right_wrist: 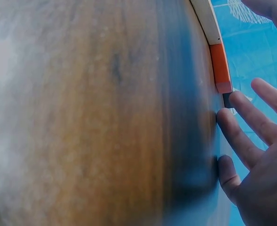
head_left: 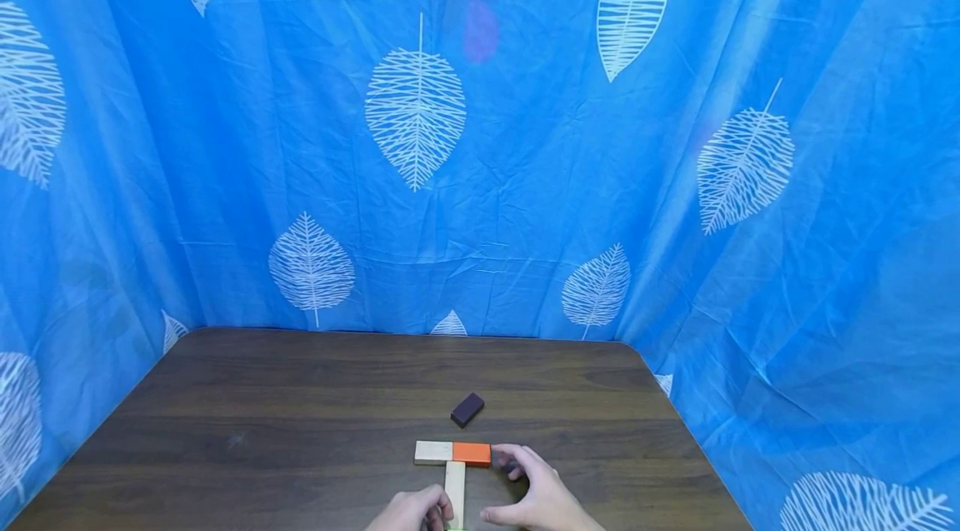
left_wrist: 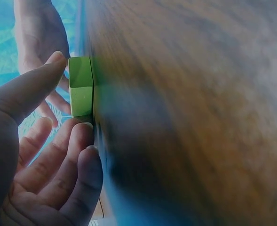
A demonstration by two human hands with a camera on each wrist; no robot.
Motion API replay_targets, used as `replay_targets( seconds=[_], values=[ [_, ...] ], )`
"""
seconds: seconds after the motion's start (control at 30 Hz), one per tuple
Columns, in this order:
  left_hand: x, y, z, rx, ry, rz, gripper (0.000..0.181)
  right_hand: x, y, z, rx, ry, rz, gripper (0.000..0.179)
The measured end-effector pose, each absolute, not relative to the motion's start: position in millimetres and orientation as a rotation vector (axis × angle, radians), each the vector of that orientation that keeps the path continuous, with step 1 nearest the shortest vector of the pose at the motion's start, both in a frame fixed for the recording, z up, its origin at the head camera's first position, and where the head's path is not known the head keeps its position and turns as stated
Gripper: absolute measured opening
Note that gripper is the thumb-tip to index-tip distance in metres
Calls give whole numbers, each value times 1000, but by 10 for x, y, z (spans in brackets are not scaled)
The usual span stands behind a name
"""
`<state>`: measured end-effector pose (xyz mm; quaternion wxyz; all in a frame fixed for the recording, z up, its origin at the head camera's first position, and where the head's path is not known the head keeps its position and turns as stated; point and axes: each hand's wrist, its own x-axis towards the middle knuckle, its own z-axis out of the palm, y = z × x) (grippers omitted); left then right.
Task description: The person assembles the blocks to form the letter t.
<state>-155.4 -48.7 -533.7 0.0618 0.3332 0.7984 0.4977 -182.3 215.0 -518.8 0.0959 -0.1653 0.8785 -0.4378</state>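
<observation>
My left hand is beside the lower end of an upright plain wooden block. In the left wrist view, its thumb lies close to a green block, with loosely bent fingers near the block's lower end; firm contact is not visible. My right hand is spread in a C shape, holding nothing. One fingertip is by the right end of an orange block. That block sits end to end with another plain wooden block, above the upright one. Only a sliver of green shows in the head view.
Behind the row, a dark brown block lies tilted on the dark wooden table. Blue cloth with white leaf prints hangs behind the table and along both sides.
</observation>
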Motion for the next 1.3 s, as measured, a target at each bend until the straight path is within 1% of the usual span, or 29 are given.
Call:
replay_targets(
  seconds=[0.47,0.73,1.3],
  values=[
    [-1558,-492,-5332,964,2414,1488,22,-1817,2167,-5205,-541,2575,-1315,71],
    [-1563,-495,-5339,1031,2434,1457,18,-1822,2168,-5197,-520,2553,-1312,72],
    [-1574,-501,-5353,973,2410,1487,22,-1799,2168,-5166,-526,2532,-1296,72]
  ],
)
